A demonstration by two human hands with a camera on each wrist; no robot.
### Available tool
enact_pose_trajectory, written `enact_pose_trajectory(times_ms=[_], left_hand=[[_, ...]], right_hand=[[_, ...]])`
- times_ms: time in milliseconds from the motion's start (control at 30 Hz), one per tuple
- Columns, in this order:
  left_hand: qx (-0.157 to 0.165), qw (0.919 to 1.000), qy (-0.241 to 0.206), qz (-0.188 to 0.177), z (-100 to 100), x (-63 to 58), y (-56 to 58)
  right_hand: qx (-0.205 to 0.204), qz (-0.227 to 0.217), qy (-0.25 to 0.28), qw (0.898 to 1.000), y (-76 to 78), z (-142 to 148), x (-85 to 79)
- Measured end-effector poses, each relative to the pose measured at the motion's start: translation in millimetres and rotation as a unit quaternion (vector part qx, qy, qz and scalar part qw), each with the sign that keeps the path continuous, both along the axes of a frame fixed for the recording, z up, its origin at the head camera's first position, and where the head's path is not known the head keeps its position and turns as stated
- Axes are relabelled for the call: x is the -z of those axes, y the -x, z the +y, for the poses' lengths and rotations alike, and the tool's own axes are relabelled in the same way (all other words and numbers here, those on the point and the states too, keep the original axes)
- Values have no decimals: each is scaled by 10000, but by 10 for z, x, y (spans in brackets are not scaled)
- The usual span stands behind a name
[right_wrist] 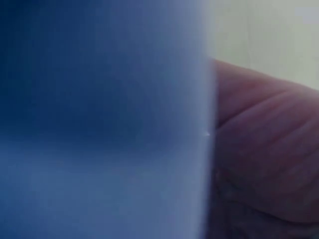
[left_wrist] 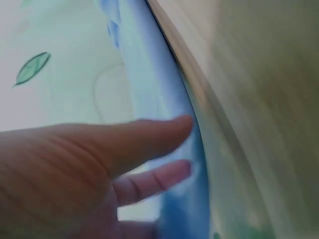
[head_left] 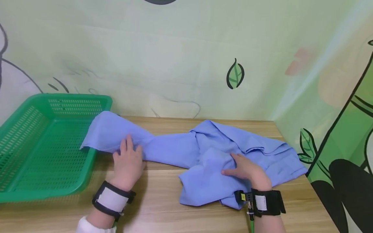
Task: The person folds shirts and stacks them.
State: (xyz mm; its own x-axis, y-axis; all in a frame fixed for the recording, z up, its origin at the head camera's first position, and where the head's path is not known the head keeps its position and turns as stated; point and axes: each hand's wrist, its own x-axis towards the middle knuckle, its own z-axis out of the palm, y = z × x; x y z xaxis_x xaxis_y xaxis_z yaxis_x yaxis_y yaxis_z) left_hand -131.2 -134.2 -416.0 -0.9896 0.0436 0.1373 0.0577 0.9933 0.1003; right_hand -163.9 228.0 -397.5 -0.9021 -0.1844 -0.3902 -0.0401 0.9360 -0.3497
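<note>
A light blue garment (head_left: 172, 149) lies spread across the table, bunched at the right, with a narrow sleeve-like part running left over the green basket's rim. My left hand (head_left: 128, 161) is at this narrow part, fingers extended over its near edge. In the left wrist view, the thumb (left_wrist: 149, 137) and a finger stand apart beside the cloth. My right hand (head_left: 246, 168) rests on the bunched part, thumb and forefinger spread apart on the fabric; its other fingers are hidden. Blurred blue cloth (right_wrist: 99, 124) covers most of the right wrist view, beside part of that hand.
A green plastic basket (head_left: 87, 174) with perforated sides stands on the left of the wooden table (head_left: 157, 210). Behind the table is a pale green wall covering (head_left: 163, 64) with printed leaves. The table's right edge runs just past the garment's right end.
</note>
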Motion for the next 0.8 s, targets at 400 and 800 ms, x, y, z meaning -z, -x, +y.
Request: enact_pose_trajectory(times_ms=[400, 800], left_hand=[[2793, 9265, -2241, 1154, 295, -35, 69], [2408, 9376, -2508, -86, 408, -44, -17]], right_hand=[[-591, 159, 118, 9981, -62, -171, -63], [-1044, 258, 782, 9911, -123, -735, 44]])
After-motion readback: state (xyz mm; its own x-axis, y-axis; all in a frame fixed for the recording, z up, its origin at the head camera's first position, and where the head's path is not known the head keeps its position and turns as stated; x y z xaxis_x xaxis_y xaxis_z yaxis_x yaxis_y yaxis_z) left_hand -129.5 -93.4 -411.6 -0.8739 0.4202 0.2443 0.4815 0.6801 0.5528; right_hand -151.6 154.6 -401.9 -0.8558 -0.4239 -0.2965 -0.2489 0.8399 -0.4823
